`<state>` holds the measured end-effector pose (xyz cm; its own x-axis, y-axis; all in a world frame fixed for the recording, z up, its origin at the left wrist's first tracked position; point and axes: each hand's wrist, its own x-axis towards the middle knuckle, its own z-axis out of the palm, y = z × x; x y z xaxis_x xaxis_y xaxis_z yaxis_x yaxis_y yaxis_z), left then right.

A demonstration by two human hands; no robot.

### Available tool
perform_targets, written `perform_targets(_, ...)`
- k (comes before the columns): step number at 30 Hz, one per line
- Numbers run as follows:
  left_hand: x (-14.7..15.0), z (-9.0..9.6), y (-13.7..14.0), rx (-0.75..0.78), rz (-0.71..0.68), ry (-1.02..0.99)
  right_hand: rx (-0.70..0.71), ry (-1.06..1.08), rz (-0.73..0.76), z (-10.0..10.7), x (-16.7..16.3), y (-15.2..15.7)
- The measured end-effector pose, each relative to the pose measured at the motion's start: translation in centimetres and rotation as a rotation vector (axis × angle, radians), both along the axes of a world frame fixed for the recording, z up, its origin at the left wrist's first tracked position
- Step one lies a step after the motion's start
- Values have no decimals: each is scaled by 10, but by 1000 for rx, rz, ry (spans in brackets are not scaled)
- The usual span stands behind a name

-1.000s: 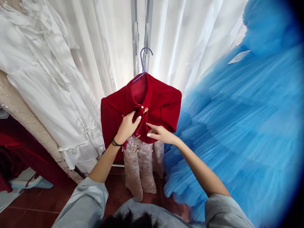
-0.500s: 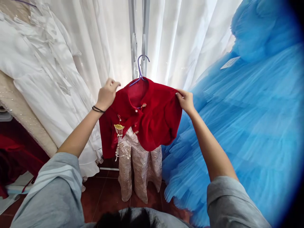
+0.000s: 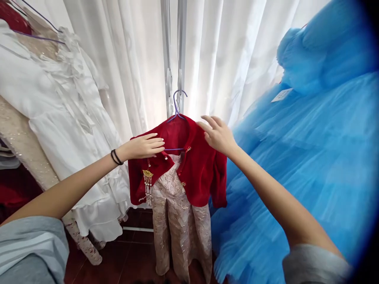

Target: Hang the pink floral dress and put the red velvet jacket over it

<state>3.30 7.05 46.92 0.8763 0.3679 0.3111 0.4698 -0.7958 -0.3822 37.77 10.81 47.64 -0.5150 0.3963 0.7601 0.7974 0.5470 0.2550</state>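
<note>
A short red velvet jacket [image 3: 201, 177] hangs on a purple hanger [image 3: 177, 103], its front parted. Under it shows a pale pink brocade dress [image 3: 173, 205] with a shiny pattern. A gold brooch with beaded tassels [image 3: 147, 173] dangles from the jacket's left side in view. My left hand [image 3: 145, 146] lies with fingers stretched out over the jacket's front beside the collar opening. My right hand [image 3: 217, 134] is at the other shoulder, fingers apart and slightly bent, gripping nothing. Whether its fingertips touch the velvet I cannot tell.
White dresses [image 3: 68, 118] hang at the left beside a beige sparkly garment [image 3: 26, 138]. A large blue tulle gown [image 3: 296, 157] with a white tag [image 3: 282, 95] fills the right. Behind are a white curtain [image 3: 136, 59] and metal rack posts [image 3: 181, 47].
My right hand has let go of the jacket's sleeve top and moved inward to the shoulder. My left hand has come down onto the front. The jacket now hangs more open, its sleeve lowered.
</note>
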Motion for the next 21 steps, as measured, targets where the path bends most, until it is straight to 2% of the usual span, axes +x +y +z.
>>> perform_targets(2,3,4,4,47,5,-42,-65,-161,76,0,-12,5)
perform_targets(5,7,11,10,105,52,-117,-203,-154,106,3,-19,19)
perform_targets(7,4,17,15,126,88,-270,-308,-36,196,9,-16,26)
perform_targets(9,-1,26,22,138,141,-517,-397,138,313,18,-13,32)
perform_targets(11,-3,36,33,126,206,-746,-448,335,352,29,-12,40)
perform_targets(13,0,44,46,10,246,-807,-536,426,297,35,-15,48)
perform_targets(15,5,48,55,-178,271,-725,-653,380,223,36,-18,53)
perform_targets(16,8,48,57,-242,278,-678,-668,339,187,34,-20,53)
perform_targets(17,11,47,56,-255,280,-645,-623,306,157,31,-20,50)
perform_targets(18,12,45,52,-210,275,-623,-521,285,129,25,-21,44)
perform_targets(21,16,37,33,54,182,-447,-138,183,85,4,-22,20)
